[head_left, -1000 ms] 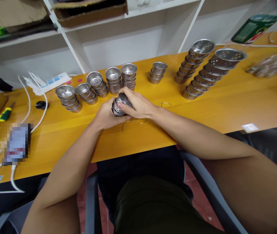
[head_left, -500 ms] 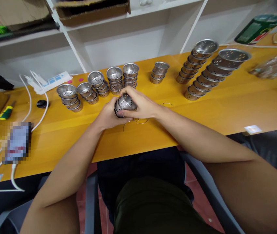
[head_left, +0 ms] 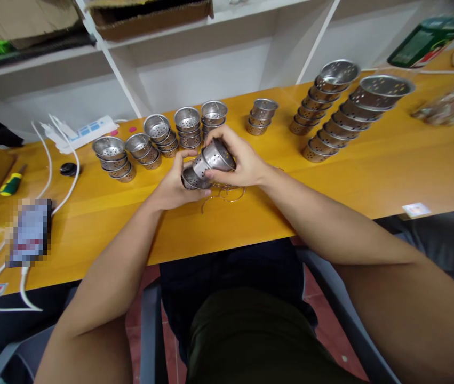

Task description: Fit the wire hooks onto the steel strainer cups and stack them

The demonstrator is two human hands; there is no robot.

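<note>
Above the table's front part, my left hand [head_left: 169, 186] is wrapped round a perforated metal cup [head_left: 191, 180], tilted with its mouth toward the right. My right hand [head_left: 245, 160] grips a second perforated metal cup [head_left: 215, 157], thumb on the near side and fingers over the far side. The lower end of this second cup overlaps the mouth of the first; whether it is still inside cannot be made out. Thin bent wires [head_left: 232, 200] lie on the table just under my hands. Behind them, short stacks of similar cups [head_left: 157, 128] stand in a row.
Two tall leaning cup stacks [head_left: 382, 93] and a small one [head_left: 264, 109] stand to the right. On the left are a phone [head_left: 30, 232] with a white cable, a screwdriver [head_left: 10, 185], a black cap [head_left: 68, 169] and a power strip [head_left: 90, 133]. White shelving [head_left: 210, 58] borders the back.
My right hand has moved up and to the right with its cup, drawing it farther out of the cup in my left hand. My left hand has shifted slightly left and its fingers have loosened.
</note>
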